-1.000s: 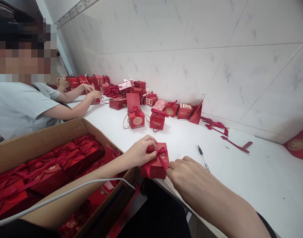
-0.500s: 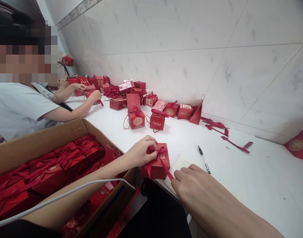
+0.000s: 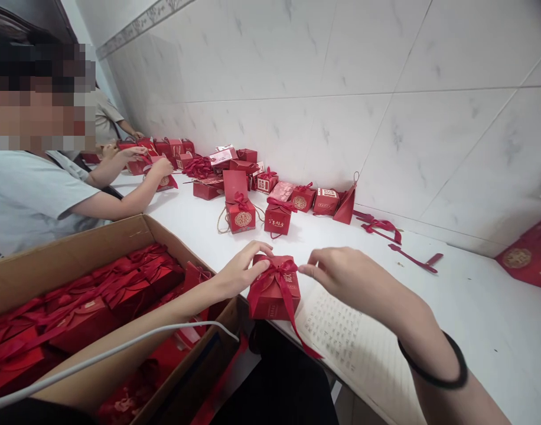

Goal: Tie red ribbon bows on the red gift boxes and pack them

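Right hand point(image 3: 341, 268) just let go of the tail point(image 3: 289, 304), now trailing off the box point(image 3: 270, 310) at the table's point(image 3: 465, 319) edge. It's up by the bow point(image 3: 279, 268), can't tell if gripping. Left hand point(image 3: 241, 270) pinches it; looks tied.

Handwriting point(image 3: 335, 324) too small to read; carton point(image 3: 67, 251) cut off at left edge; red item point(image 3: 530, 254), possibly bag, cropped right
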The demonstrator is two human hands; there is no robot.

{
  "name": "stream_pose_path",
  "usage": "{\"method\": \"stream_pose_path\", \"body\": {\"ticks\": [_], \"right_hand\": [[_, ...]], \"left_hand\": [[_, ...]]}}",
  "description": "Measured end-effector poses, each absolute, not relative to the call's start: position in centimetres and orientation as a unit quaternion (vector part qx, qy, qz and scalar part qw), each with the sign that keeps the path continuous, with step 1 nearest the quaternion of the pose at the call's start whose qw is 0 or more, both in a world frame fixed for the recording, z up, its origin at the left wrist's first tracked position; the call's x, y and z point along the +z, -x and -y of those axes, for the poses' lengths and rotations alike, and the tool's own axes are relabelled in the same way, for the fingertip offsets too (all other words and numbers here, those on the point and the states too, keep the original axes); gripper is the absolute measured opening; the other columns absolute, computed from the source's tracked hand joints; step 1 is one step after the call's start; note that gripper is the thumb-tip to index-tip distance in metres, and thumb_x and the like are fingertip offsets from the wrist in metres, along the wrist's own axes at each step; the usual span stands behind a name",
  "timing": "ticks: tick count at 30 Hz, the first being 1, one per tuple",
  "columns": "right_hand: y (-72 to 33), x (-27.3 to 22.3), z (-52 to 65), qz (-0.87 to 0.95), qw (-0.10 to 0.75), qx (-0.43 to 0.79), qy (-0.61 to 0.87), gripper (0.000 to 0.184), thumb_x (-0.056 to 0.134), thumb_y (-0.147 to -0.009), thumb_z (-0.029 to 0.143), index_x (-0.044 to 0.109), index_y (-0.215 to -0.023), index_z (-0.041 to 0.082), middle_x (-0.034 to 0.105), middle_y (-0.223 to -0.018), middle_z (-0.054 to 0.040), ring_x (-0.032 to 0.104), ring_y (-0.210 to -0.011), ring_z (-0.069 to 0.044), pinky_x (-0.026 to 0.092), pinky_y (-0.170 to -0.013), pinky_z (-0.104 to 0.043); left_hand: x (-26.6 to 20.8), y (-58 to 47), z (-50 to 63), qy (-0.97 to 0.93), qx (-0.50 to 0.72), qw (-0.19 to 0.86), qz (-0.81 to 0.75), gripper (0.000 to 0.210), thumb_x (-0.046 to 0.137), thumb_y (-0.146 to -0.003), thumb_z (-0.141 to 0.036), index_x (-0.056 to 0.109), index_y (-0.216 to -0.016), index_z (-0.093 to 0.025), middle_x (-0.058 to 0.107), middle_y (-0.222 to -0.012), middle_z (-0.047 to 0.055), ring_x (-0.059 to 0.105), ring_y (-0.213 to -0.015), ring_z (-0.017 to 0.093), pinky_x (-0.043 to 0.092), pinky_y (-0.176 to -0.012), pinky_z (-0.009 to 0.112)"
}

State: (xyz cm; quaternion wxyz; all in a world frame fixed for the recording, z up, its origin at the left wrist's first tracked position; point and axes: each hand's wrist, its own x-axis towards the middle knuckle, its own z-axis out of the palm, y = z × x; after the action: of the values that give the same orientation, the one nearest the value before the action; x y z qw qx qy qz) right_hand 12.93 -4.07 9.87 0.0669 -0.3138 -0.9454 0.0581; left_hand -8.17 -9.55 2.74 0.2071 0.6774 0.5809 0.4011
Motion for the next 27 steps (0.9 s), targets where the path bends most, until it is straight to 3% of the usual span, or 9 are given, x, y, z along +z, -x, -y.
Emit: {"method": "stream_pose_path", "body": {"ticks": [5, 12, 17, 27], "right_hand": [[-11.6, 7.7, 0.1, 0.932, 0.07, 0.246, 0.258, 0.028, 0.052, -0.084, 0.044, 0.061, -0.092, 0.017, 0.064, -0.081, -0.0037, 0.058, -0.069, -0.016, 0.039, -0.058, -0.024], [-10.4, 5.9, -0.9, 0.909, 0.083, 0.35, 0.212, 0.028, 0.051, -0.083, 0.04, 0.054, -0.07, 0.016, 0.059, -0.069, -0.0009, 0.052, -0.061, -0.012, 0.037, -0.055, -0.023], [-10.3, 5.4, -1.2, 0.9, 0.092, 0.372, 0.207, 0.031, 0.046, -0.085, 0.038, 0.049, -0.063, 0.016, 0.056, -0.064, 0.0005, 0.047, -0.057, -0.01, 0.034, -0.051, -0.022], [-10.1, 5.0, -0.9, 0.91, 0.081, 0.334, 0.231, 0.028, 0.046, -0.081, 0.034, 0.05, -0.061, 0.016, 0.056, -0.06, 0.0011, 0.045, -0.054, -0.01, 0.032, -0.049, -0.022]], "left_hand": [[2.4, 9.2, 9.9, -0.664, 0.413, 0.196, -0.592, 0.015, 0.047, -0.071, -0.018, 0.051, -0.085, -0.019, 0.054, -0.11, 0.007, 0.048, -0.111, 0.021, 0.035, -0.098, 0.039], [2.4, 8.7, 10.1, -0.661, 0.404, 0.201, -0.6, 0.008, 0.053, -0.073, -0.025, 0.051, -0.072, -0.018, 0.054, -0.108, 0.008, 0.052, -0.105, 0.02, 0.041, -0.094, 0.039], [2.3, 8.4, 10.0, -0.642, 0.435, 0.227, -0.589, 0.011, 0.053, -0.073, -0.027, 0.049, -0.068, -0.018, 0.054, -0.104, 0.007, 0.053, -0.102, 0.017, 0.047, -0.087, 0.032], [2.2, 7.8, 10.1, -0.665, 0.381, 0.069, -0.639, 0.009, 0.048, -0.076, -0.024, 0.047, -0.068, -0.019, 0.056, -0.084, 0.003, 0.055, -0.078, 0.015, 0.047, -0.073, 0.029]]}}
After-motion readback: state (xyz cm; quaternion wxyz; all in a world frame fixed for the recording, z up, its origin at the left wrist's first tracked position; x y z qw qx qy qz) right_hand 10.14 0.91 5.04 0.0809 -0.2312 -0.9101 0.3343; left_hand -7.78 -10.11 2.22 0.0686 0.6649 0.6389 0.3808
